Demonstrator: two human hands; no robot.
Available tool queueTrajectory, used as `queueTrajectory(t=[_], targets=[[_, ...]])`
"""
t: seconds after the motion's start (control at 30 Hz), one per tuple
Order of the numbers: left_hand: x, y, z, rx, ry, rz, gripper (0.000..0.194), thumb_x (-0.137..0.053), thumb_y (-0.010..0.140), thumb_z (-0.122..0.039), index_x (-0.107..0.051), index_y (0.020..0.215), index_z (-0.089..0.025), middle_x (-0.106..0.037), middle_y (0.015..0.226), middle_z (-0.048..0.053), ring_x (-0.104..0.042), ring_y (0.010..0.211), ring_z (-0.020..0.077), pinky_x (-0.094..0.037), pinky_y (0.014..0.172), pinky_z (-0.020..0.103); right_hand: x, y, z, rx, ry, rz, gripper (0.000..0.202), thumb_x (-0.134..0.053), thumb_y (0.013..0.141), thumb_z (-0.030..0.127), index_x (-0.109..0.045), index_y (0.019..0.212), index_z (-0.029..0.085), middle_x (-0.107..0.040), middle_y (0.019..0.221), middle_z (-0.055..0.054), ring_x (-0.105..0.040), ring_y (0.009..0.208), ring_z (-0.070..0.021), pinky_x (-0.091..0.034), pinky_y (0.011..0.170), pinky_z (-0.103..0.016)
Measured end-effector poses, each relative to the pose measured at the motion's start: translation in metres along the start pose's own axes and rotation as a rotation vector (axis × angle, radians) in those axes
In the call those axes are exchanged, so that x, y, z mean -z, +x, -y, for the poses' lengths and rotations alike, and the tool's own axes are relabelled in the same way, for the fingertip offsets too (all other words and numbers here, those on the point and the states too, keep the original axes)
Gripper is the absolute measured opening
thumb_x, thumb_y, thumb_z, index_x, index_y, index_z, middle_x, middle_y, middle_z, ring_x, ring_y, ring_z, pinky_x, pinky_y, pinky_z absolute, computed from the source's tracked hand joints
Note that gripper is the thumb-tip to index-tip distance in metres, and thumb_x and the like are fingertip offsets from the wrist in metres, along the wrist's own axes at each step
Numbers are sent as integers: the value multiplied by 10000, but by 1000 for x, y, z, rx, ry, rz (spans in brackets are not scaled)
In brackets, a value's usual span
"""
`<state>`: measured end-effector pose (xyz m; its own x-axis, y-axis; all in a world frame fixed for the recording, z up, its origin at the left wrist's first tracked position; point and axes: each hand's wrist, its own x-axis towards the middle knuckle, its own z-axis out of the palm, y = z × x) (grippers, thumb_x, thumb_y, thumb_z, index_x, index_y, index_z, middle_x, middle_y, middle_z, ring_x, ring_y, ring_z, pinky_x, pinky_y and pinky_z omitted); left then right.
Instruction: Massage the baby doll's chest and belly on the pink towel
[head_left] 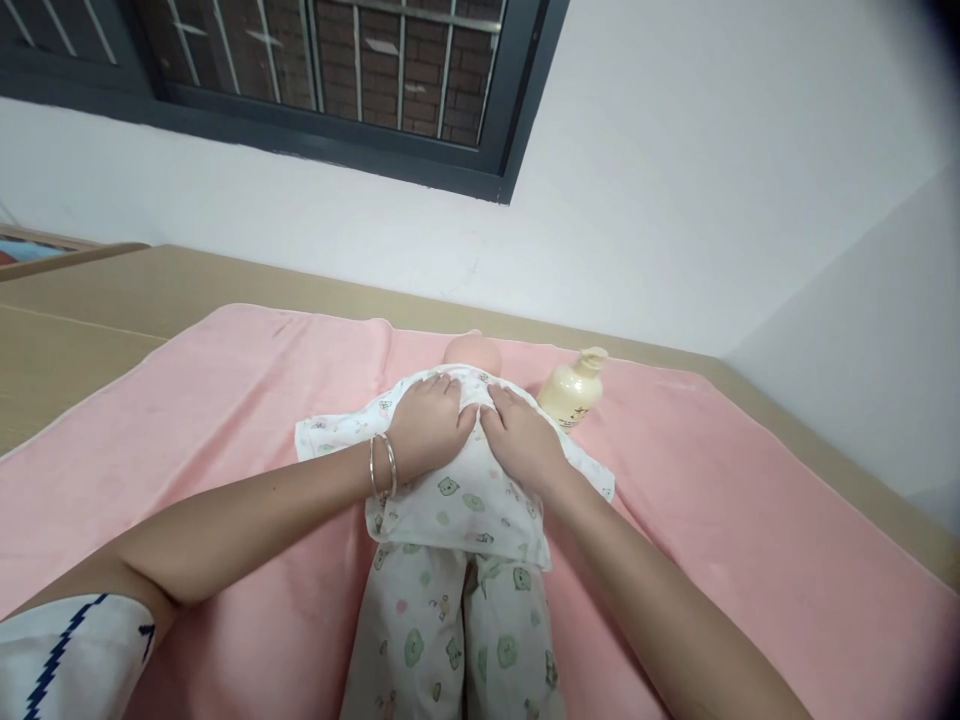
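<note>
A baby doll [480, 512] in a white top and trousers printed with green bears lies stretched out, its smooth round head [472, 352] at the far end. Both hands rest on its upper body. My left hand [429, 425], with two silver bangles at the wrist, lies flat on the left side of the top, fingers stretched out. My right hand [521, 437] is laid flat on the right side, fingers extended. The thumbs nearly meet in the middle. Which way the doll's face points cannot be made out. A cream pump bottle [574, 388] leans just beyond my right hand.
A pink blanket [247, 400] is spread under the doll over a wooden surface [97, 290]. Behind it rises a white wall [637, 200] with a dark-framed, barred window [495, 150]. Another wall closes off the right side.
</note>
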<state>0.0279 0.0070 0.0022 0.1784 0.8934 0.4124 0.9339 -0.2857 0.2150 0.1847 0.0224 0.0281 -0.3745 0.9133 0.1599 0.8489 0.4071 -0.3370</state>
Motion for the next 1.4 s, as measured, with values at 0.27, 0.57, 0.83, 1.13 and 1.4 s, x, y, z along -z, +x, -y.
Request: queueTrajectory(t=[0.27, 0.57, 0.83, 1.13, 1.4], targets=[[8, -1, -3, 3, -3, 26, 374, -381, 1000, -307, -635, 1171, -94, -684, 1238, 170, -612, 1214, 307, -459, 1056, 440, -11, 10, -15, 67, -24, -28, 571, -340, 1008, 322, -457, 1479, 22, -439, 1541, -182, -384, 1451, -298, -284, 1219, -451], [6, 10, 9, 33, -120, 42, 366, -378, 981, -354, -642, 1087, -123, -705, 1152, 139, -642, 1124, 279, -480, 1030, 413, -11, -5, 7, 74, -236, -92, 522, -302, 1017, 236, -512, 1427, -11, -557, 1432, -211, -477, 1380, -313, -347, 1173, -431], [2, 8, 10, 30, -112, 13, 374, -373, 983, -353, -644, 1073, -112, -703, 1146, 152, -638, 1113, 293, -485, 1019, 436, -10, -7, 7, 92, -198, -114, 536, -288, 1004, 247, -516, 1421, 0, -572, 1414, -214, -489, 1370, -316, -396, 1135, -452], [6, -5, -5, 17, 40, -6, 433, -359, 1010, -327, -619, 1186, -29, -673, 1202, 214, -609, 1178, 322, -445, 1050, 439, -11, 8, -11, 90, 7, -24, 583, -342, 989, 327, -448, 1489, 45, -431, 1550, -167, -354, 1472, -282, -285, 1221, -450], [15, 4, 3, -17, -20, 100, 466, -320, 1034, -397, -661, 1084, -83, -704, 1149, 172, -636, 1137, 299, -479, 1006, 419, -11, 0, -2, 111, -105, -94, 546, -301, 990, 287, -508, 1427, 33, -550, 1443, -197, -461, 1391, -321, -378, 1146, -489]])
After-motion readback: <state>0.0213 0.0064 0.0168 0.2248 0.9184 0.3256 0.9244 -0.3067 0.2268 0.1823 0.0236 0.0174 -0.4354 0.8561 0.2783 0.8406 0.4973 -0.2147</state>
